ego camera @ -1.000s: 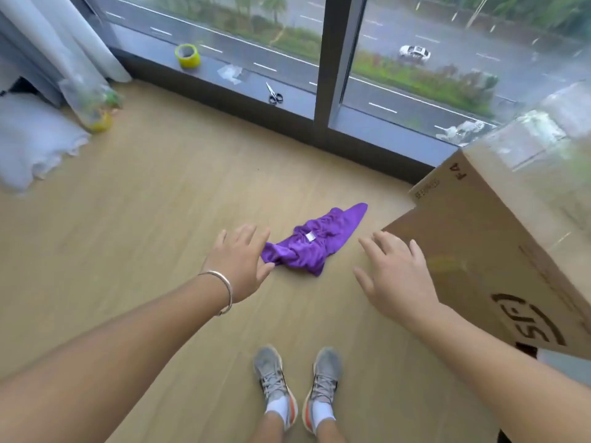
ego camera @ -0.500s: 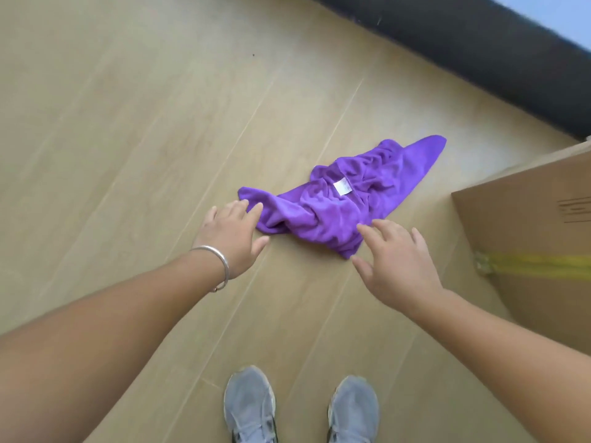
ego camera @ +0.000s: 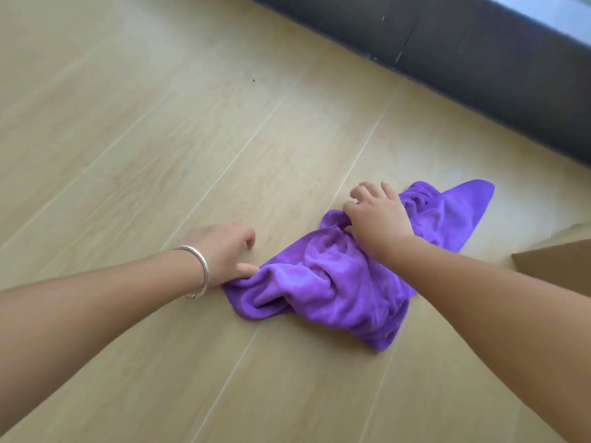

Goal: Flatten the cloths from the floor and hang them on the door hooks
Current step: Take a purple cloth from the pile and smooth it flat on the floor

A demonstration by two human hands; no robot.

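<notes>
A crumpled purple cloth (ego camera: 323, 282) lies on the light wooden floor, one pointed corner stretching toward the dark window base. My left hand (ego camera: 224, 251), with a silver bangle on the wrist, pinches the cloth's near-left corner between thumb and curled fingers. My right hand (ego camera: 377, 215) lies on top of the cloth's middle. Its thumb hooks into a fold at the far edge, and its curled fingers reach just past that edge. No door hooks are in view.
A cardboard box corner (ego camera: 553, 263) pokes in at the right edge, close to the cloth. The dark window base (ego camera: 479, 59) runs along the top right. Wooden floor (ego camera: 160, 139) spreads to the left and front.
I have bent lower and both hands have reached the cloth. The left hand took its left corner and the right hand moved forward onto its middle. My shoes have left the view.
</notes>
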